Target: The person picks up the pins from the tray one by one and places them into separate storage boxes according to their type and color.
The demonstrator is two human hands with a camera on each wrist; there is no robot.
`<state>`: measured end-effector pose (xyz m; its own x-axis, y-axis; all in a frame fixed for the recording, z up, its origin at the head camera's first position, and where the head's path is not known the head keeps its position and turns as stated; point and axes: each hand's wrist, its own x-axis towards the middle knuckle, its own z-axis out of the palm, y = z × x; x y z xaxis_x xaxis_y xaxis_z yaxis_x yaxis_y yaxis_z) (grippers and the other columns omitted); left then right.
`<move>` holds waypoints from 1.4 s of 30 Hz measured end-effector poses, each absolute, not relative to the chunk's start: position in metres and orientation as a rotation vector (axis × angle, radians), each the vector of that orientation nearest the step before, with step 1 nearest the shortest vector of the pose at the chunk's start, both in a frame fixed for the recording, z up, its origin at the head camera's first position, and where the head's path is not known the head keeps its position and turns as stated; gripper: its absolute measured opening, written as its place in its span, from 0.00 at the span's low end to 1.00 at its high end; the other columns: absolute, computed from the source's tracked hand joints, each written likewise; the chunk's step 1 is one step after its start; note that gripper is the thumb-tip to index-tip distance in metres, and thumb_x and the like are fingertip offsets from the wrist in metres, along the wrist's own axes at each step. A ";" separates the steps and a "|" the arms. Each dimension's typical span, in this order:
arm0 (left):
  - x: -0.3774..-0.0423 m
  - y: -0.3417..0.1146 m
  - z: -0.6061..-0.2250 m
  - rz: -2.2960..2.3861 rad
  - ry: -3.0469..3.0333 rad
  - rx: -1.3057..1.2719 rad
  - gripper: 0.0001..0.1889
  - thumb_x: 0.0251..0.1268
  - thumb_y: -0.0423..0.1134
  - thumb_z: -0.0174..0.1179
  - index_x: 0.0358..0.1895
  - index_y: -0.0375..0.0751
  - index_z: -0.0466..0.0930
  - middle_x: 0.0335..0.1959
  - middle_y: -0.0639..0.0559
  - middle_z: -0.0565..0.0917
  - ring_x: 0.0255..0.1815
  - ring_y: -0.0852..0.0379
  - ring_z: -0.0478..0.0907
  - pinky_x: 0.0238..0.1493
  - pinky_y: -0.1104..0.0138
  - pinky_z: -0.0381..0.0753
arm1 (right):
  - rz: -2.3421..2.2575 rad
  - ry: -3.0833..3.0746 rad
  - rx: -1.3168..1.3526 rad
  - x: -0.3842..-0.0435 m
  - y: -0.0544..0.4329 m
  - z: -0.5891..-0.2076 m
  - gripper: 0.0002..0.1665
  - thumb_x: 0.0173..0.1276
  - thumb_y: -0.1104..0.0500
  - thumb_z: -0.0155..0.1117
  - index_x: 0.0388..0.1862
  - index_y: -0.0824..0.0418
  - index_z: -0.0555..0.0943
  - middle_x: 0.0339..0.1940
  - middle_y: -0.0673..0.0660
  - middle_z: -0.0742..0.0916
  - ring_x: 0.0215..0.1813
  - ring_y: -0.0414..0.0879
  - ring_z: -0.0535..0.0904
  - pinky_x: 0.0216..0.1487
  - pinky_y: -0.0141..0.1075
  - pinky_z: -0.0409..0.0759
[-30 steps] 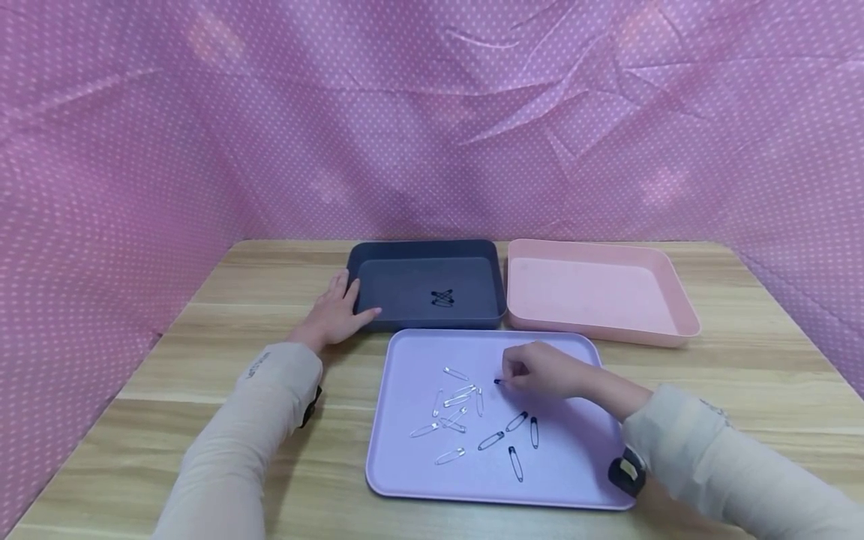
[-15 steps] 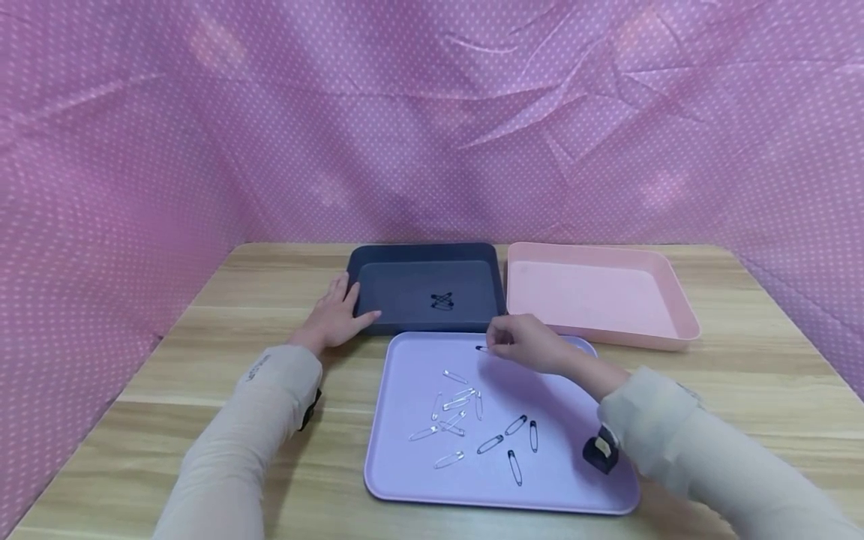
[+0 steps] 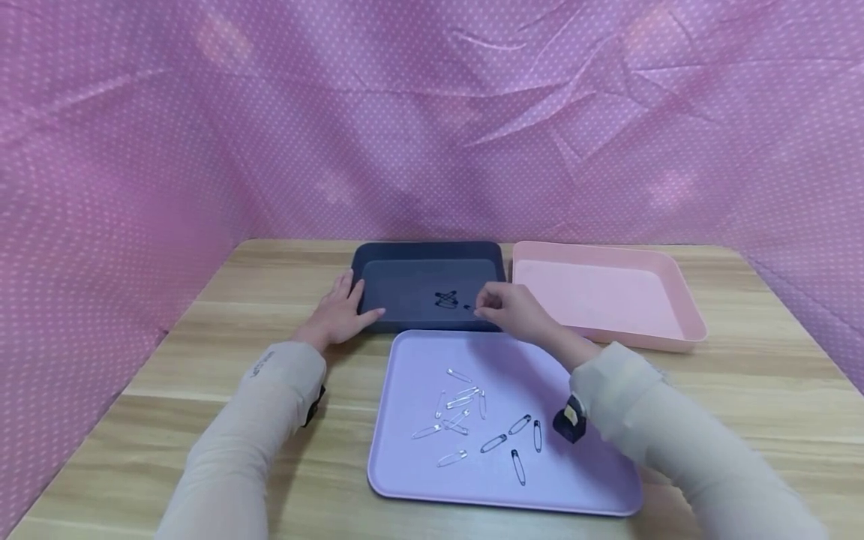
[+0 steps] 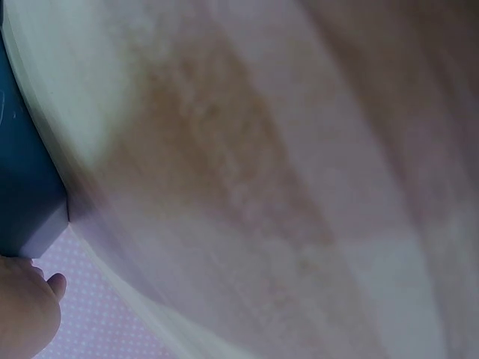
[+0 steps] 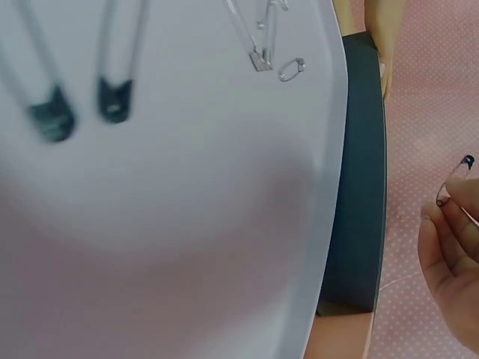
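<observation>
Over the right front part of the dark blue tray (image 3: pixel 398 281), my right hand (image 3: pixel 518 309) pinches a safety pin (image 5: pixel 468 161) with a black head between thumb and fingertips. Several black safety pins (image 3: pixel 445 303) lie bunched on the tray's floor, just left of those fingertips. With fingers spread, my left hand (image 3: pixel 337 315) rests at the dark tray's left edge and front left corner. On the lilac tray (image 3: pixel 412 476) in front are several silver safety pins (image 3: pixel 452 458) at the left and several black-headed ones (image 3: pixel 517 468) toward the middle. The left wrist view catches little of its hand.
A pink tray (image 3: pixel 601 296) stands to the right of the dark one, close beside it. All three trays sit on a wood-grain table (image 3: pixel 189 375). Pink dotted cloth (image 3: pixel 432 135) hangs behind and at both sides.
My right hand has carried the pinched safety pin from the lilac tray forward and left, up over the dark tray. My left hand has stayed at the dark tray's edge.
</observation>
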<state>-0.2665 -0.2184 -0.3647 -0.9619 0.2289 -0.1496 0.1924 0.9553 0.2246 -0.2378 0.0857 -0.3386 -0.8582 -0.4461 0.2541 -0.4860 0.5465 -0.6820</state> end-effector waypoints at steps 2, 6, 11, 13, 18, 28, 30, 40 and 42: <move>-0.267 -0.218 -0.365 0.305 2.937 0.324 0.45 0.56 0.67 0.34 0.66 0.34 0.39 0.67 0.39 0.32 0.65 0.44 0.29 0.60 0.50 0.41 | 1.217 -2.743 0.747 -0.242 0.081 -0.338 0.03 0.57 0.64 0.59 0.26 0.61 0.75 0.24 0.51 0.80 0.27 0.43 0.73 0.28 0.33 0.72; -0.267 -0.218 -0.366 0.300 2.946 0.337 0.44 0.58 0.65 0.35 0.66 0.34 0.40 0.67 0.39 0.32 0.65 0.43 0.29 0.60 0.50 0.41 | 1.193 -2.755 0.667 -0.252 0.074 -0.339 0.03 0.57 0.63 0.59 0.27 0.62 0.75 0.26 0.53 0.80 0.28 0.44 0.73 0.30 0.34 0.72; -0.267 -0.218 -0.368 0.302 2.952 0.340 0.43 0.58 0.65 0.36 0.66 0.34 0.40 0.67 0.39 0.32 0.65 0.44 0.29 0.61 0.51 0.40 | 1.201 -2.768 0.617 -0.265 0.066 -0.341 0.02 0.58 0.64 0.59 0.28 0.63 0.76 0.28 0.54 0.81 0.33 0.46 0.75 0.35 0.37 0.73; -0.268 -0.218 -0.368 0.305 2.951 0.339 0.44 0.58 0.65 0.35 0.66 0.34 0.40 0.67 0.40 0.32 0.66 0.44 0.29 0.61 0.51 0.40 | 1.211 -2.774 0.596 -0.271 0.063 -0.342 0.02 0.57 0.64 0.59 0.27 0.63 0.76 0.29 0.55 0.81 0.34 0.46 0.75 0.37 0.37 0.73; -0.267 -0.219 -0.367 0.310 2.944 0.329 0.44 0.58 0.65 0.35 0.66 0.34 0.39 0.67 0.40 0.31 0.65 0.45 0.28 0.61 0.51 0.39 | 1.209 -2.788 0.583 -0.285 0.056 -0.350 0.02 0.56 0.67 0.59 0.26 0.62 0.76 0.28 0.55 0.82 0.33 0.46 0.76 0.36 0.36 0.73; -0.268 -0.221 -0.368 0.322 2.941 0.324 0.45 0.56 0.67 0.34 0.66 0.35 0.39 0.67 0.40 0.30 0.65 0.46 0.27 0.61 0.51 0.39 | 1.182 -2.839 0.562 -0.306 0.045 -0.366 0.04 0.54 0.69 0.57 0.29 0.65 0.79 0.29 0.56 0.83 0.35 0.47 0.77 0.38 0.36 0.72; -0.269 -0.222 -0.369 0.315 2.939 0.320 0.45 0.56 0.67 0.34 0.66 0.35 0.38 0.67 0.41 0.30 0.65 0.46 0.26 0.61 0.51 0.39 | 1.173 -2.863 0.538 -0.310 0.044 -0.368 0.05 0.55 0.69 0.57 0.30 0.64 0.79 0.30 0.56 0.83 0.35 0.47 0.76 0.38 0.36 0.73; -0.272 -0.222 -0.370 0.300 2.950 0.332 0.45 0.56 0.68 0.33 0.66 0.35 0.40 0.67 0.40 0.31 0.66 0.45 0.28 0.61 0.51 0.40 | 1.075 -2.921 0.443 -0.322 0.034 -0.375 0.07 0.55 0.69 0.55 0.30 0.64 0.80 0.30 0.57 0.83 0.34 0.47 0.76 0.37 0.35 0.72; -0.272 -0.222 -0.370 0.294 2.947 0.333 0.45 0.56 0.67 0.33 0.66 0.35 0.40 0.67 0.39 0.31 0.65 0.45 0.28 0.61 0.51 0.40 | 1.070 -2.930 0.420 -0.324 0.033 -0.377 0.07 0.55 0.69 0.55 0.30 0.64 0.80 0.30 0.57 0.83 0.35 0.47 0.76 0.38 0.35 0.72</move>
<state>-0.2723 -0.2224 -0.3702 -0.9622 0.2356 -0.1366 0.2040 0.9559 0.2115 -0.3244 0.0326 -0.3772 -0.9644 -0.2503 0.0857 -0.2467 0.7334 -0.6335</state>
